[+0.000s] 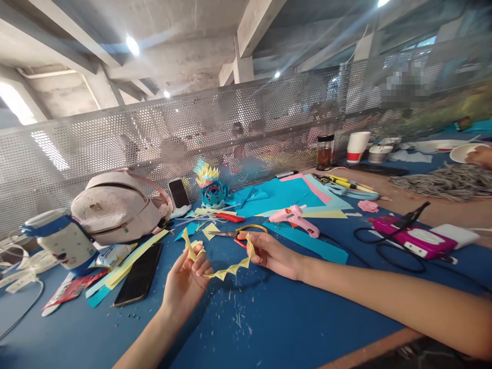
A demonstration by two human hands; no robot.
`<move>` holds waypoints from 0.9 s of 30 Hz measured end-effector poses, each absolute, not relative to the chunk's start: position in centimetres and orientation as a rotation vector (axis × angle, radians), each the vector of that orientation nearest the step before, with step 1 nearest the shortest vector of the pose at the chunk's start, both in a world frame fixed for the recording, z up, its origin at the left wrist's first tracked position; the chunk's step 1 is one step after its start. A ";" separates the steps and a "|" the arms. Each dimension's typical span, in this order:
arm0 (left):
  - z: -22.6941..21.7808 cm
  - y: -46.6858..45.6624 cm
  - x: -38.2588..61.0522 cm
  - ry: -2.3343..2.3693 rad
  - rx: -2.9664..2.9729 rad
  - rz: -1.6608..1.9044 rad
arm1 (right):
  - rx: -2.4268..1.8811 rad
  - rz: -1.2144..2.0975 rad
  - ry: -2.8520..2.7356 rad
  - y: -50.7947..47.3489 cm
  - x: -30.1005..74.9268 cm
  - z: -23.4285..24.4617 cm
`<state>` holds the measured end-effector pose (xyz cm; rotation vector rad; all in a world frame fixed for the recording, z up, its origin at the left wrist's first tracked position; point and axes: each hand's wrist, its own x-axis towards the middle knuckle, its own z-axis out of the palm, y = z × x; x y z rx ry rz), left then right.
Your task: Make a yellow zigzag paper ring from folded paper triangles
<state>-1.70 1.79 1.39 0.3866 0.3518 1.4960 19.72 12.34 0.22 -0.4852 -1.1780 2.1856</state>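
A zigzag-cut yellow paper strip (230, 270) hangs in a sagging curve between my two hands, above the blue table. My left hand (189, 271) is closed on one end, with a folded piece of the yellow paper sticking up past the fingers. The other end is pinched in my right hand (269, 251), its tip pointing upward. Just behind my right hand lie scissors (230, 233) with yellowish handles, partly hidden by the fingers. A pink glue gun (294, 220) rests farther right. At the back stands a pointed-petal paper ornament (213, 189) in teal and yellow.
On the left are a tumbler (63, 243), a pale backpack (115, 205) and a black phone (139, 274). Coloured paper sheets (277, 197) lie behind the glue gun. A magenta power strip (417, 237) with black cable sits right. Another person's hand (480, 155) is at the far right.
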 end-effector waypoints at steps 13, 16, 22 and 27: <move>1.2 1.2 -1.8 0.295 0.474 1.425 | -0.406 2.287 -1.071 12.2 19.6 0.0; 1.6 1.4 -1.5 0.313 0.469 1.432 | -0.404 2.298 -1.030 12.2 19.6 0.1; 1.5 1.6 -1.4 0.311 0.422 1.468 | -0.375 2.316 -1.012 12.3 19.6 0.1; 1.5 1.6 -1.2 0.286 0.410 1.428 | -0.333 2.306 -1.049 12.1 19.5 0.6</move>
